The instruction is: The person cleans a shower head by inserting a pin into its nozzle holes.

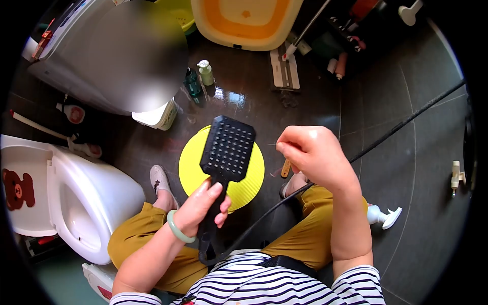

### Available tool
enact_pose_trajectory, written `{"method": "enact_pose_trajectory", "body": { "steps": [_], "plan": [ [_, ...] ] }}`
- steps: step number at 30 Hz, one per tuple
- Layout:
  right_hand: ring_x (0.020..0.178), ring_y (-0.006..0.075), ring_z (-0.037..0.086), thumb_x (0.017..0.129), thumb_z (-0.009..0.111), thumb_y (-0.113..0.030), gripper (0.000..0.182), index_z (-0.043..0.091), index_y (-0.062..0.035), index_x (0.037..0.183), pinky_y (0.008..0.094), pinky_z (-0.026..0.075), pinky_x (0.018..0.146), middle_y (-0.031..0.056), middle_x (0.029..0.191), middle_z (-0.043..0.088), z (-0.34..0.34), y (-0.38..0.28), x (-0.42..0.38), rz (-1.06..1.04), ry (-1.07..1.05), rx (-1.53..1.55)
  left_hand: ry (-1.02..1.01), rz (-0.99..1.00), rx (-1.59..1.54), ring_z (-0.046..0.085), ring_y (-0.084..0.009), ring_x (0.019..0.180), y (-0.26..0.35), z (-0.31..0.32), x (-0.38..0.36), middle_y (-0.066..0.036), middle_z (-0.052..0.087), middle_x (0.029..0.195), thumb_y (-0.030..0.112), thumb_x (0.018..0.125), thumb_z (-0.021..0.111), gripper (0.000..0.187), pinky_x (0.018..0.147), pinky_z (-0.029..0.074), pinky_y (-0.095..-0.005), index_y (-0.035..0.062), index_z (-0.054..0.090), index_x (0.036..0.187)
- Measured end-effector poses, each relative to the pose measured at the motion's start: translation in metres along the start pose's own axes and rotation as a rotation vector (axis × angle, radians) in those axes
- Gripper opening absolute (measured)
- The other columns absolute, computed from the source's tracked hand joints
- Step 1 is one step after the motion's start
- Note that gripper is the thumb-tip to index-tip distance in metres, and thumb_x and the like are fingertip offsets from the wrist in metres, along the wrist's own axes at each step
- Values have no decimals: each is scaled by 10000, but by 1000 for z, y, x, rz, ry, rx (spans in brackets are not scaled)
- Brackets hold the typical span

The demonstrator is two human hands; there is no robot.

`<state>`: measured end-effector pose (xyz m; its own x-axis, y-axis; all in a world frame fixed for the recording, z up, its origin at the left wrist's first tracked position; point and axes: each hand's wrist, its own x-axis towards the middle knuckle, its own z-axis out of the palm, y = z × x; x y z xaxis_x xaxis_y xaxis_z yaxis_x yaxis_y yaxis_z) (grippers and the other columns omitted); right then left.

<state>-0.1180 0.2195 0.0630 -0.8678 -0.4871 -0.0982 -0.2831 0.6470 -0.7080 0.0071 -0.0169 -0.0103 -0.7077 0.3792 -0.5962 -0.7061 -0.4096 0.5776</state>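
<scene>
A black shower head [229, 149] with rows of pale nozzles faces up in front of me. My left hand [203, 206], with a pale green bangle on the wrist, is wrapped round its handle. A black hose runs from the handle's lower end across my lap and off to the right. Under the shower head, on the dark floor, is a round ribbed yellow lid or basin [190, 165]. My right hand [310, 150] is raised to the right of the shower head, apart from it, fingers curled into a pinch; what they hold, if anything, is too small to tell.
A white toilet [109, 190] stands open at left. Two pump bottles [205, 72], a white tub [158, 116] and a grey appliance [101, 56] are further up. An orange-and-white basin [246, 23] leans at the top. A spray bottle [378, 216] lies right of my leg.
</scene>
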Motion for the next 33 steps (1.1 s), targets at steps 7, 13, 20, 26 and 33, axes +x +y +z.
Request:
{"method": "enact_pose_trajectory", "body": {
  "steps": [7, 13, 20, 26, 33],
  "plan": [
    [587, 137, 616, 925, 631, -103, 95, 667, -21, 957, 262, 470, 543, 61, 684, 630, 24, 1, 2, -40, 118, 316, -271, -63, -26, 522, -130, 543, -5, 0, -1, -55, 532, 764, 463, 984, 561, 468, 540, 482, -282, 112, 375, 1233],
    [654, 252, 684, 907, 642, -149, 100, 679, -68, 952, 333, 520, 596, 112, 742, 683, 33, 6, 3, -95, 155, 130, -291, -97, 10, 528, -129, 552, -4, 0, 0, -56, 530, 763, 467, 963, 601, 525, 547, 485, -277, 83, 365, 1232],
    [683, 275, 690, 901, 647, -143, 94, 682, -71, 952, 343, 530, 610, 112, 768, 690, 32, 0, 4, -94, 163, 140, -248, -68, 54, 527, -126, 551, -1, 2, -2, -58, 533, 766, 459, 956, 618, 545, 544, 487, -272, 86, 358, 1256],
    [689, 275, 691, 902, 647, -138, 96, 680, -67, 957, 343, 531, 613, 112, 773, 690, 32, 1, 3, -119, 181, 128, -268, -66, 71, 528, -127, 546, 0, 2, -1, -59, 533, 761, 461, 956, 617, 549, 545, 489, -265, 92, 353, 1264],
    [697, 276, 692, 903, 647, -144, 96, 677, -68, 954, 345, 531, 619, 109, 780, 693, 30, -1, 2, -100, 167, 124, -268, -69, 51, 529, -131, 545, 0, 3, -2, -61, 535, 764, 459, 955, 618, 558, 546, 490, -271, 98, 346, 1282]
  ]
}}
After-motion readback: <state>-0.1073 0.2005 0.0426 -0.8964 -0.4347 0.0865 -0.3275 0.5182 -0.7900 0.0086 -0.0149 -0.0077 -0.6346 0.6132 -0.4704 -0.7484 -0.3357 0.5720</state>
